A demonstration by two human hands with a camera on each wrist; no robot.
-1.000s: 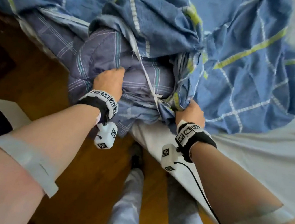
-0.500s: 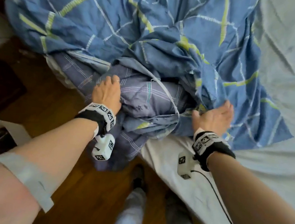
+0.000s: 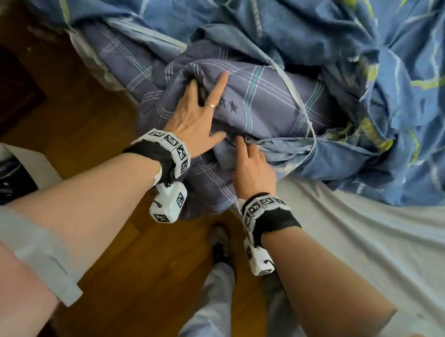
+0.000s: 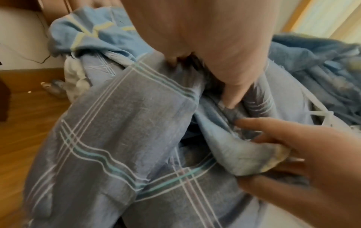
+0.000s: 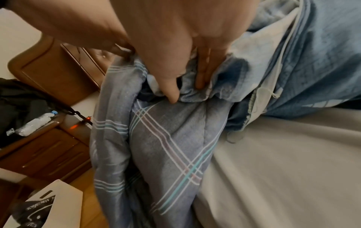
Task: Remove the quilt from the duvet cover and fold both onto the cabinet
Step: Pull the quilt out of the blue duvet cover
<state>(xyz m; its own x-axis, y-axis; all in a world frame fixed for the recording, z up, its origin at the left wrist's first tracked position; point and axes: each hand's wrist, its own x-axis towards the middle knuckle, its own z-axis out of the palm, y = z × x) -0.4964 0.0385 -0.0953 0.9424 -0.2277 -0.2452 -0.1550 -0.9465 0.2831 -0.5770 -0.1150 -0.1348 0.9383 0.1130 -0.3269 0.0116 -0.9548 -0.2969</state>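
With our left hand [image 3: 194, 118] flat on the quilt [image 3: 271, 101], our right hand [image 3: 255, 167] pinches the duvet cover [image 3: 289, 149] hem; we should peel it back evenly.

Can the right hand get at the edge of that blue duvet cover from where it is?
Probably yes. The right hand already lies at the cover's bunched edge, fingers curling into the fold beside the plaid quilt. Nothing blocks it; the left hand rests further up on the quilt.
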